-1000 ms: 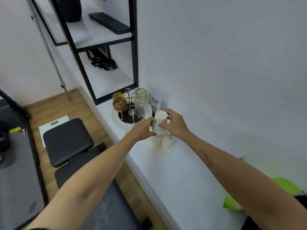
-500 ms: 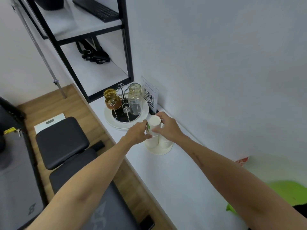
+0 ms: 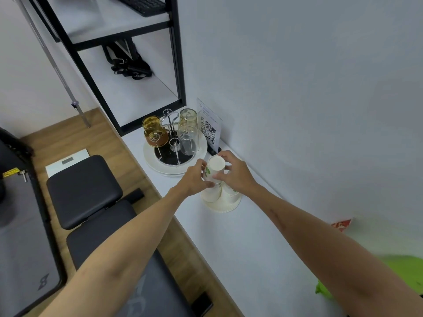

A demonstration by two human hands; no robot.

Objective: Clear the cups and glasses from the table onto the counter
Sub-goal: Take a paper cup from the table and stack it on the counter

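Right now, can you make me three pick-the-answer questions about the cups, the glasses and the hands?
1. Where is the QR sign? A) on the floor B) against the wall, behind the glass rack C) on the bench
2. What colour is the glass on the rack's left? A) amber B) blue C) pink
3. How is the top paper cup held? A) lying loose B) by one hand C) upside down, between both hands

Answers: 1 B, it stands at the wall beside the rack. 2 A, the amber glass is yellow-brown. 3 C, the left hand and right hand both grip it, base up.
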